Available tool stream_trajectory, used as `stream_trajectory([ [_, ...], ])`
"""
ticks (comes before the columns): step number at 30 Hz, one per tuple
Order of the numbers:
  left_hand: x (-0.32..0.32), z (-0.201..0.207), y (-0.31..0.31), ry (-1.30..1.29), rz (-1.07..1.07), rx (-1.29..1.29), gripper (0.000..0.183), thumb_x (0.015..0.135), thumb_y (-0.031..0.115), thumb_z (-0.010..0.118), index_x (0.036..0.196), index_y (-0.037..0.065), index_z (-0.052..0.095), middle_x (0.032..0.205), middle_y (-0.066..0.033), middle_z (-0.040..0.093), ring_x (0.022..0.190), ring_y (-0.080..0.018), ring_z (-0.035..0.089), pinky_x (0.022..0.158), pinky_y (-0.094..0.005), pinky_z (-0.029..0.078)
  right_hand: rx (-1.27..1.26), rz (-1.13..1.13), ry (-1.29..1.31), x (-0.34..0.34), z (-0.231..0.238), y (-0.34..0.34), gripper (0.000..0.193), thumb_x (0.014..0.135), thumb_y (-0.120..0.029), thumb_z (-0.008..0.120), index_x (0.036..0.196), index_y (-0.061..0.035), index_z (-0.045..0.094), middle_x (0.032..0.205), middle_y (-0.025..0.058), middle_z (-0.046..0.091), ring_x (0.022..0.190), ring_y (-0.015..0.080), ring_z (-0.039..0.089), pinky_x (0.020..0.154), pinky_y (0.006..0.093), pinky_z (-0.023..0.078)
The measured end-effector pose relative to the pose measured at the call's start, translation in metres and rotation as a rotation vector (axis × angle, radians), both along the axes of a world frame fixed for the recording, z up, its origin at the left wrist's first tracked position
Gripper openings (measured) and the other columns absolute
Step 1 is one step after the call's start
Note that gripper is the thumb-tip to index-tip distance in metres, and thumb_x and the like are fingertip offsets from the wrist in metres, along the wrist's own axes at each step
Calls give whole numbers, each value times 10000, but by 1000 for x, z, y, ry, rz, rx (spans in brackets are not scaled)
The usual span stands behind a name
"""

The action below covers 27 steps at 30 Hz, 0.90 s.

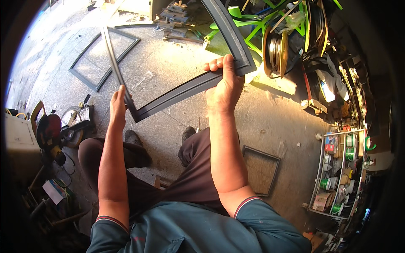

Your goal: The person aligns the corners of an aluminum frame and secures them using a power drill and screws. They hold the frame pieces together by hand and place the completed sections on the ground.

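Both hands hold up a dark grey window frame in front of me, tilted, with its far side beyond the top of the view. My left hand is closed on the left bar near the lower left corner. At the lower right corner my right hand grips the bottom bar, thumb on the near face and fingers curled over the inner edge. Through the opening I see the speckled floor. A similar dark frame lies flat on the floor at the far left.
Another small frame lies to the right of my legs. A cut-off saw stands at left. Wire spools on a green stand are at the far right, near a shelf rack of small goods. Stacked metal pieces lie ahead.
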<state>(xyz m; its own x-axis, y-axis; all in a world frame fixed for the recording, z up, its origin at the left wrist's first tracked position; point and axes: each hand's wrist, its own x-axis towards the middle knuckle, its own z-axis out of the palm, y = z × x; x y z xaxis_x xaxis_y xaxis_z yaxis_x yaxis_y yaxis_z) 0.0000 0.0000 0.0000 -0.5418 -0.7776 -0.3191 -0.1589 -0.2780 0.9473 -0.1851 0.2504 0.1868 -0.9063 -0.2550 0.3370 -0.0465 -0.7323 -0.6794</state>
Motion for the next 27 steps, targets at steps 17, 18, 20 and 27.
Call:
stream_trajectory([
  [17, -32, 95, 155, 689, -416, 690, 577, 1078, 481, 487, 1443, 38, 440, 1405, -183, 577, 1241, -271, 591, 1063, -429, 447, 135, -235, -178, 47, -17, -50, 235, 1059, -233, 593, 947, -37, 531, 807, 58, 557, 773, 223, 619, 784, 384, 550],
  [18, -37, 97, 153, 762, -339, 723, 565, 1079, 471, 488, 1444, 41, 439, 1421, -177, 565, 1267, -277, 575, 1084, -435, 430, 128, -229, -228, 56, -15, -58, 237, 1053, -226, 610, 937, -31, 540, 801, 52, 539, 757, 198, 589, 808, 393, 575],
  [20, -48, 93, 144, 934, -226, 781, 522, 1082, 421, 493, 1453, 57, 439, 1437, -140, 561, 1335, -292, 528, 1137, -451, 378, 107, -187, -258, 67, -18, -69, 240, 1046, -224, 627, 937, -22, 559, 825, 53, 549, 768, 183, 583, 860, 412, 604],
  [27, -32, 102, 84, 1060, -49, 644, 376, 1062, 209, 514, 1342, -42, 521, 1381, -185, 628, 1262, -273, 619, 1143, -430, 483, 158, 102, -35, 78, -49, -66, 608, 1001, -482, 661, 1328, 4, 498, 1262, 126, 592, 1184, 217, 580, 1062, 413, 471],
])
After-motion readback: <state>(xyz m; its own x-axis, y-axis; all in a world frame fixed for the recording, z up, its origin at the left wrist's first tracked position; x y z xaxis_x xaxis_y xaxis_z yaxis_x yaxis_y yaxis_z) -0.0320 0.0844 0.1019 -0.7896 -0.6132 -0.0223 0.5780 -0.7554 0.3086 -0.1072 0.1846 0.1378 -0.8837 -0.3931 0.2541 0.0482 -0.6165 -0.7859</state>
